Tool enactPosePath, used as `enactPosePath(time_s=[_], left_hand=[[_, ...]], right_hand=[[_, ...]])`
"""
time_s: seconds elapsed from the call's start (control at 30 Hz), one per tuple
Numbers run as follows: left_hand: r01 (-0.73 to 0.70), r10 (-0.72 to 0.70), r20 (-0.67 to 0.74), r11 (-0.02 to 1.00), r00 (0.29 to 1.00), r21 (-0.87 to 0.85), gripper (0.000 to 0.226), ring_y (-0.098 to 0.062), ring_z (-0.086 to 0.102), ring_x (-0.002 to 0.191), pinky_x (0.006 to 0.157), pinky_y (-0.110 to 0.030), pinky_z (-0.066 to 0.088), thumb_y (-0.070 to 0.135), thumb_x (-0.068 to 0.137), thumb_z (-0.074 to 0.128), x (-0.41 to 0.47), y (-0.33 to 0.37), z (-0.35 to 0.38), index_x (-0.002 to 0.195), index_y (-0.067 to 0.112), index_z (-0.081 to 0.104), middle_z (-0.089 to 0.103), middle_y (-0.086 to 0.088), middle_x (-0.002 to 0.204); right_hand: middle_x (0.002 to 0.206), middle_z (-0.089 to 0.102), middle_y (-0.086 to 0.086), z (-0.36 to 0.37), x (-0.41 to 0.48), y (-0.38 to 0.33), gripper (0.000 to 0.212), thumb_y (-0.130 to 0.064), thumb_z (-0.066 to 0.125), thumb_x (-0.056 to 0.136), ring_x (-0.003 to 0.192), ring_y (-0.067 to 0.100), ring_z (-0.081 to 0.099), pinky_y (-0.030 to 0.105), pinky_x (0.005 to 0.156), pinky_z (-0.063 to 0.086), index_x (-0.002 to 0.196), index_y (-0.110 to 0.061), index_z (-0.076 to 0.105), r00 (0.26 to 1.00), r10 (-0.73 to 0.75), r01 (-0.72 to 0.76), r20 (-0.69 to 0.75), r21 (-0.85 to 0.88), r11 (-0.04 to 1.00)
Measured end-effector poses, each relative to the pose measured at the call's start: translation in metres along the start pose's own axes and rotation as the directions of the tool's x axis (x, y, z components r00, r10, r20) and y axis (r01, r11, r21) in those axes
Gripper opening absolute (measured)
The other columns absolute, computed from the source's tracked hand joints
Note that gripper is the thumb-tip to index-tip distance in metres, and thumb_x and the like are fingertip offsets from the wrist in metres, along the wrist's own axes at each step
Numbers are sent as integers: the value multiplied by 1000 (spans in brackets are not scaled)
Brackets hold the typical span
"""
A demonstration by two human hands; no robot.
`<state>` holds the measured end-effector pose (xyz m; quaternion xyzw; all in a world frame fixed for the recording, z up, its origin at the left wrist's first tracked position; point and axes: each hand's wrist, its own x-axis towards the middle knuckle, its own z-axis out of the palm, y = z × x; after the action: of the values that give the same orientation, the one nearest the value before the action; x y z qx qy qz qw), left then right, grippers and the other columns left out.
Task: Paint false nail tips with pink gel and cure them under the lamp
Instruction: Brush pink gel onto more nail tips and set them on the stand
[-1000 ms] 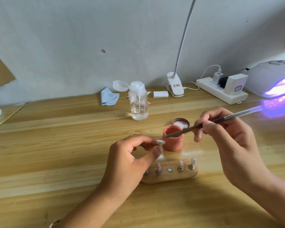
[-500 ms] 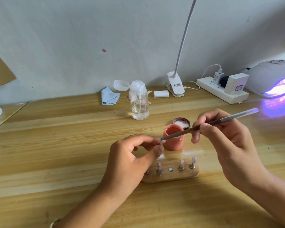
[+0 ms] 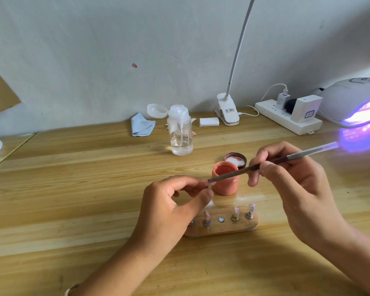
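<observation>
Nail tip (image 3: 209,183) was pinched in the left hand (image 3: 169,208) just left of the pot (image 3: 225,184), touched by the brush (image 3: 308,152) that was gripped in the right hand (image 3: 291,180). Lamp (image 3: 350,101) was lit, well right of it.

I count two hands, a left hand (image 3: 169,208) and a right hand (image 3: 299,189). One brush (image 3: 265,164). One pink jar (image 3: 225,185), one lid (image 3: 235,160) at its one o'clock. One nail tip (image 3: 208,183) held, three more on one wooden stand (image 3: 233,229). One bottle (image 3: 181,135) at the jar's eleven o'clock.

Home nail desk: curing lamp (image 3: 350,101), gel pot (image 3: 225,180)
</observation>
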<state>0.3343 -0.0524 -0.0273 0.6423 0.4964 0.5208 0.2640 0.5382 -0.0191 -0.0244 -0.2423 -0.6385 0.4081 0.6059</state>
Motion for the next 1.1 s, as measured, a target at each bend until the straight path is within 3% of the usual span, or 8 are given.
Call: enactPosePath(time_s=[0.13,0.27,0.37,0.5,0.73,0.93,1.1], left_hand=[[10,-10,2,1000,1000,4,9,1,65,75,67,-8,44,21,75,82,0,1,0,84,21,79,75,10,78],[32,-32,1,999,999,-13,15,2,64,77,64,-13,48,33,73,79,-1,1,-1,85,23,79,75,11,79],[33,-33,2,999,999,-13,12,3,64,75,65,-11,47,30,74,80,0,0,0,83,22,79,75,11,78],[31,-31,10,999,999,-21,9,3,64,74,65,-8,45,25,74,81,0,0,0,83,22,79,74,11,77],[43,-43,10,998,999,-52,17,6,62,74,63,-10,46,34,72,78,0,-1,0,85,23,80,75,11,79],[33,-32,8,999,999,-39,11,3,64,73,65,-6,43,29,73,80,1,-1,0,82,23,79,75,11,78],[64,-62,21,995,998,-82,14,6,62,73,63,-9,45,32,73,79,1,-1,-1,84,25,80,76,11,81]], right_hand=[[63,64,0,0,1,-2,8,-25,58,81,73,13,60,17,79,46,83,-20,64,998,22,-24,-58,-22,999],[59,61,2,-3,4,-1,6,-11,57,80,67,8,58,13,73,45,78,-16,61,990,13,-19,-140,-42,999],[61,63,-3,-2,2,0,9,-4,52,87,71,6,61,13,76,46,85,-9,59,996,-13,11,-85,-25,1000],[66,66,1,1,-1,0,9,-22,57,88,75,14,62,20,80,48,89,-14,62,1000,-9,8,-4,-42,999],[62,62,1,-4,3,0,8,-26,56,78,68,12,59,16,74,44,78,-25,64,991,-11,-1,-134,-93,996],[69,68,3,0,-2,0,11,-23,56,90,75,16,63,21,80,47,91,-13,62,999,-45,44,-4,-99,994],[66,65,2,-2,0,0,11,-26,56,84,72,16,60,20,77,45,85,-18,63,998,-22,13,-66,-125,992]])
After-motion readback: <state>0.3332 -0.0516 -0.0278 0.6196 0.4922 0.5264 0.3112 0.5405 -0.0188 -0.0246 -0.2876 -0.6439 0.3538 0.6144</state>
